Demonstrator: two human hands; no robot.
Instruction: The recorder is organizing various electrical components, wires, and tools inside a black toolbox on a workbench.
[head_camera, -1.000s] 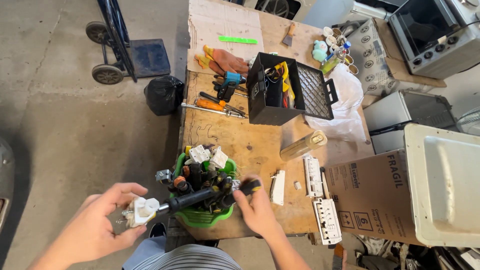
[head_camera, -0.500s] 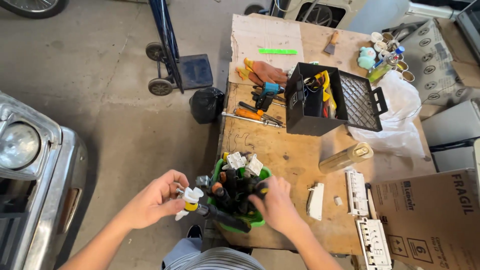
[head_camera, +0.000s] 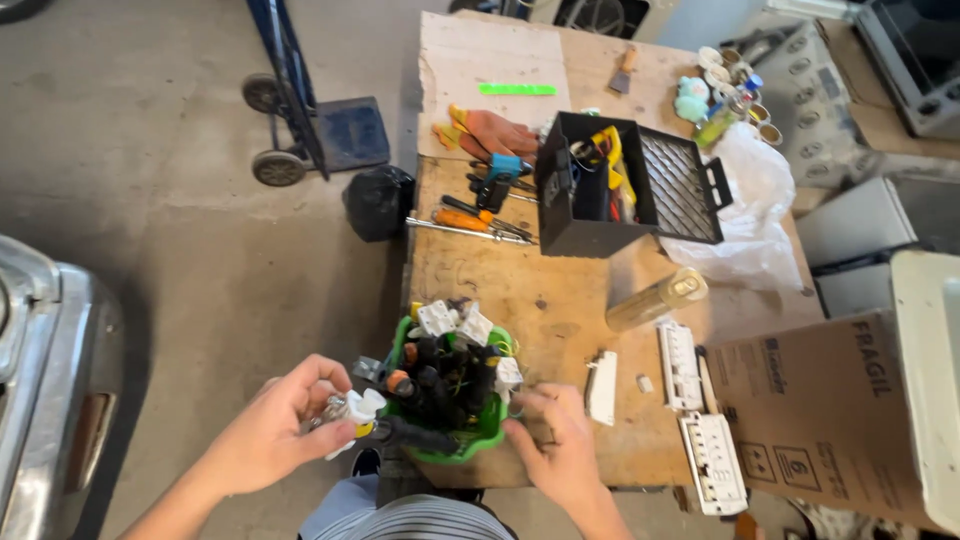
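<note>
1. Left hand (head_camera: 270, 440): grip clenched on small white plug part (head_camera: 355, 410), just left of green basket (head_camera: 460, 445).
2. Right hand (head_camera: 555, 450): grip released, fingers touching basket's right side.
3. Basket at table (head_camera: 560, 300) near edge.

This looks like a garage or a home workshop. The floor (head_camera: 150, 200) is bare grey concrete. The front of a silver car (head_camera: 50, 400) sits on the left side. A blue hand cart with wheels (head_camera: 300, 120) stands on the floor. The wooden worktop (head_camera: 560, 300) is rough and stained. On it lie screwdrivers with orange handles (head_camera: 470, 220), a black toolbox (head_camera: 600, 190) with its lid open, orange work gloves (head_camera: 490, 130) and a green basket (head_camera: 450, 400) full of plugs and wire bits. White power strips (head_camera: 700, 420) lie near a cardboard box (head_camera: 820, 420).
</note>
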